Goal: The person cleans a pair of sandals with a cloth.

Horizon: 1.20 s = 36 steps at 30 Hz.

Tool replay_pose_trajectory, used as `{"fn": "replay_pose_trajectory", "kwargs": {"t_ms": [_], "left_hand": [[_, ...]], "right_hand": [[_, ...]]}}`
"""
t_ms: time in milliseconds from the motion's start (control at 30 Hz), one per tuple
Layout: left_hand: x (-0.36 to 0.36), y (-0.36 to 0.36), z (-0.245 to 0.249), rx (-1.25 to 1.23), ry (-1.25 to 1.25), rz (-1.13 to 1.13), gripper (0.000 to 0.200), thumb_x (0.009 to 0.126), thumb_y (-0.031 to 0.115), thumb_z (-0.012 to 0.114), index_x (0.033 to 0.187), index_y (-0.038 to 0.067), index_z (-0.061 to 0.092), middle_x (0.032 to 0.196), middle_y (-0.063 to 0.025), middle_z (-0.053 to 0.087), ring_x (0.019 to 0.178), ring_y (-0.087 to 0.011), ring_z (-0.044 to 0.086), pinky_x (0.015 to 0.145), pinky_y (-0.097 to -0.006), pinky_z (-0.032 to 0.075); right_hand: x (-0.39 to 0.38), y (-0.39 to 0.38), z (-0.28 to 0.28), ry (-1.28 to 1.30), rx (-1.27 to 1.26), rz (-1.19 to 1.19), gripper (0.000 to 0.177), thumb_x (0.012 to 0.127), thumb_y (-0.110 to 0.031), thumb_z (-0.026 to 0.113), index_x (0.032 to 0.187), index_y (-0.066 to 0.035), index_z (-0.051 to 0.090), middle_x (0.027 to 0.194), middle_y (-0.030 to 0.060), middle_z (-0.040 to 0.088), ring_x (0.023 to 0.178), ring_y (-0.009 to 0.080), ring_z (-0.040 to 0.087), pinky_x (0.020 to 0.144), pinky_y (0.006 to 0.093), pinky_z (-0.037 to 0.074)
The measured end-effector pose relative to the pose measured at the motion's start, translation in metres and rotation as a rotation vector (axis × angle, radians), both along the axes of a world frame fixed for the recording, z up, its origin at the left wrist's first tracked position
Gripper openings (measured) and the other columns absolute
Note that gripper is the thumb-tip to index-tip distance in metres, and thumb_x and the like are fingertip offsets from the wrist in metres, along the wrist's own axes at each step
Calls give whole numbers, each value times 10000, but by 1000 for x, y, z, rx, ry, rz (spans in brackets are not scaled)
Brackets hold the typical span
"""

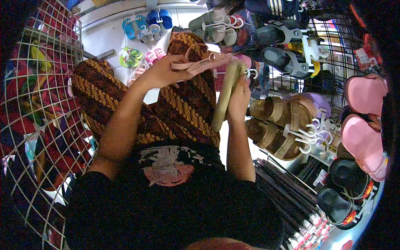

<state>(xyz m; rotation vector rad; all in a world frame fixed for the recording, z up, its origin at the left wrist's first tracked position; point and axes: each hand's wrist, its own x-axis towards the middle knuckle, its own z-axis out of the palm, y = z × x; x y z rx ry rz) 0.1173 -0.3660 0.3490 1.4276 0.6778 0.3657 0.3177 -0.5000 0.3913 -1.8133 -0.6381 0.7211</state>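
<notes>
My left hand (166, 71) is closed on the strap end of a pale pink sandal (210, 63), held up in front of my knees. The sandal's toe end points right. Closed around a long, flat, khaki-coloured thing (226, 98) is my right hand (238, 98); its upper end touches or overlaps the sandal's tip. I cannot make out whether it is a cloth or a brush. Part of the right fingers is hidden behind it.
Sandals on white hooks hang at the right: brown ones (277, 125), black-and-grey ones (287, 62) and pink ones (362, 137). A wire grid (46, 125) stands close on my left. Blue sandals (159, 20) and green flip-flops (130, 56) lie on the white tiles ahead.
</notes>
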Motion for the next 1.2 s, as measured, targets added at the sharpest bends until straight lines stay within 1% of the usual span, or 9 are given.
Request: {"fn": "replay_pose_trajectory", "kwargs": {"t_ms": [133, 267, 400, 500, 633, 767, 933, 1100, 1200], "left_hand": [[1, 0, -2, -14, -1, 0, 366, 808, 220, 746, 1082, 29, 596, 895, -41, 657, 777, -121, 629, 574, -273, 538], [2, -1, -2, -110, -35, 12, 365, 806, 231, 748, 1073, 34, 596, 876, -43, 651, 746, -115, 619, 559, -272, 533], [3, -5, -9, 58, -5, 29, 365, 790, 250, 761, 1048, 45, 604, 842, -44, 647, 687, -103, 605, 544, -267, 518], [5, -2, -11, 129, 2, 21, 361, 779, 258, 770, 1025, 48, 608, 809, -37, 642, 642, -92, 591, 528, -258, 501], [3, -2, -9, 99, 22, 3, 367, 771, 265, 776, 1014, 48, 607, 780, -28, 635, 603, -83, 575, 515, -247, 487], [4, -4, -12, 57, -9, 27, 376, 765, 265, 779, 1019, 48, 607, 779, -37, 636, 597, -85, 575, 511, -250, 487], [6, -3, -20, 120, -13, 25, 391, 765, 253, 773, 1057, 50, 609, 796, -50, 640, 587, -92, 575, 509, -251, 484], [3, 0, -17, 167, -21, -16, 400, 752, 237, 774, 1065, 45, 616, 837, -62, 653, 701, -126, 605, 637, -269, 493], [2, -3, -8, 232, 28, -15, 394, 748, 231, 775, 1057, 41, 619, 844, -58, 656, 770, -140, 609, 710, -279, 488]], "right_hand": [[2, 6, 2, -235, 19, 108, 369, 961, -261, 543, 1205, 15, 524, 1037, 133, 634, 907, 250, 599, 828, 345, 478], [-4, 3, 3, -728, -395, 343, 522, 922, -375, 587, 1216, 34, 449, 996, 227, 638, 935, 346, 629, 834, 405, 482], [12, 9, -2, -537, -296, 140, 533, 858, -367, 675, 1159, 18, 461, 984, 253, 641, 910, 424, 634, 782, 451, 493], [-2, 1, -2, -715, -238, 425, 496, 829, -303, 710, 1134, 17, 485, 965, 236, 646, 911, 416, 642, 774, 464, 491], [14, 12, 3, -570, -206, 144, 508, 841, -304, 701, 1182, 15, 502, 1049, 248, 636, 954, 416, 634, 801, 435, 497], [-4, 0, -6, -631, -123, 421, 527, 850, -300, 697, 1210, 18, 481, 1059, 243, 639, 951, 390, 642, 787, 403, 503], [19, 8, -6, -692, -295, 135, 491, 849, -343, 678, 1140, 11, 503, 974, 229, 650, 879, 379, 656, 751, 422, 500], [-2, -1, 4, -708, -306, 315, 496, 840, -349, 682, 1133, 9, 502, 937, 242, 654, 870, 405, 650, 756, 442, 497], [14, 10, 13, -643, -278, 57, 486, 839, -338, 687, 1127, 10, 508, 944, 251, 652, 866, 400, 653, 751, 447, 500]]}}
